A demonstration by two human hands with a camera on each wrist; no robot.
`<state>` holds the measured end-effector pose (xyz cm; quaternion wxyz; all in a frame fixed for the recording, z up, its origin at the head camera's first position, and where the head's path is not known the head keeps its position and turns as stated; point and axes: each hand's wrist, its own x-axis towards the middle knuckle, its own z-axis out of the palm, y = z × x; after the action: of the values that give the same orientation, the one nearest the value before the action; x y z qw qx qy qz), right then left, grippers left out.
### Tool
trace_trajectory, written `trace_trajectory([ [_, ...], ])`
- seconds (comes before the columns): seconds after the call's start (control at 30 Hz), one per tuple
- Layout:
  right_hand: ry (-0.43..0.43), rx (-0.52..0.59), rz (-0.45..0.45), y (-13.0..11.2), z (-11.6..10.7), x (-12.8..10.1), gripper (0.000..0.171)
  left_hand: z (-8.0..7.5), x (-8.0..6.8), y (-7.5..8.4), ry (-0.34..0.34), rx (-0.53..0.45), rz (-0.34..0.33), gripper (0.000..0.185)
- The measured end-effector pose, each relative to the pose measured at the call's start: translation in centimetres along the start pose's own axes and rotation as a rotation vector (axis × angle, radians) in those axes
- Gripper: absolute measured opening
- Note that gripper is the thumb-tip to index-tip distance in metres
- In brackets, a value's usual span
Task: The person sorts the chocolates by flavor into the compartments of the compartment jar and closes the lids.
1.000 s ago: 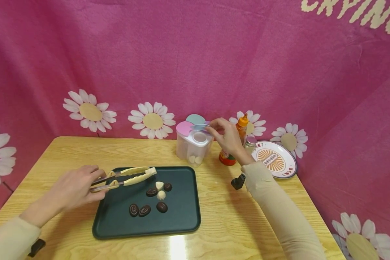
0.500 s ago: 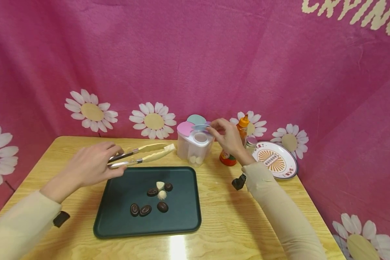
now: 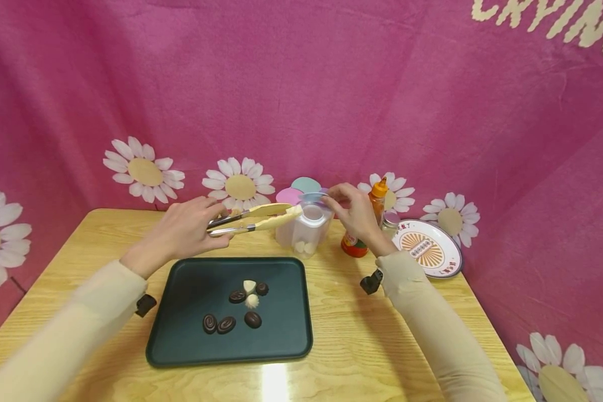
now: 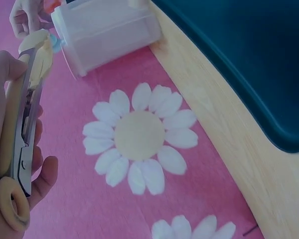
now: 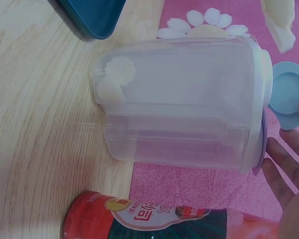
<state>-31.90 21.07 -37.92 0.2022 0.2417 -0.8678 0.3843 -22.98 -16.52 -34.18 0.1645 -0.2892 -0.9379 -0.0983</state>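
Note:
My left hand [image 3: 183,231] grips yellow-tipped kitchen tongs [image 3: 268,222], seen side-on in the left wrist view. A small white chocolate [image 3: 295,211] sits at the tongs' tips, just left of the round opening of a clear container [image 3: 311,229]. With thumb and fingers, my right hand [image 3: 354,215] pinches the raised blue lid [image 5: 288,92] of that opening. Pale pieces [image 5: 117,77] lie at the container's bottom. Several dark chocolates [image 3: 253,319] and white ones [image 3: 252,301] rest on a dark green tray [image 3: 181,290].
A red sauce bottle with an orange cap [image 3: 378,192] stands right of the container, beside a small jar [image 3: 389,222]. A patterned plate [image 3: 449,257] leans at the table's right back corner. A pink cloth with daisies [image 3: 301,100] hangs behind the table.
My left hand has carried the tongs and white chocolate up and right, from above the tray to beside the container's opening. My right hand keeps its place on the blue lid.

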Motion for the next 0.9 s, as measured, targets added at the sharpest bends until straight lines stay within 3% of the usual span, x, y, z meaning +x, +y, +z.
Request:
trace_trajectory([
  [0.2,0.001,-0.005,0.007,-0.1,-0.1,-0.1,0.017,0.8,1.9,0.8,0.003,-0.017,0.03,0.04],
  [0.43,0.014,0.001,-0.003,-0.3,0.0,0.0,0.016,1.5,3.0,1.3,0.012,-0.014,0.039,0.04],
  [0.9,0.016,0.012,-0.012,-0.1,0.0,0.0,0.018,1.8,2.8,1.4,0.015,-0.005,0.016,0.044],
])
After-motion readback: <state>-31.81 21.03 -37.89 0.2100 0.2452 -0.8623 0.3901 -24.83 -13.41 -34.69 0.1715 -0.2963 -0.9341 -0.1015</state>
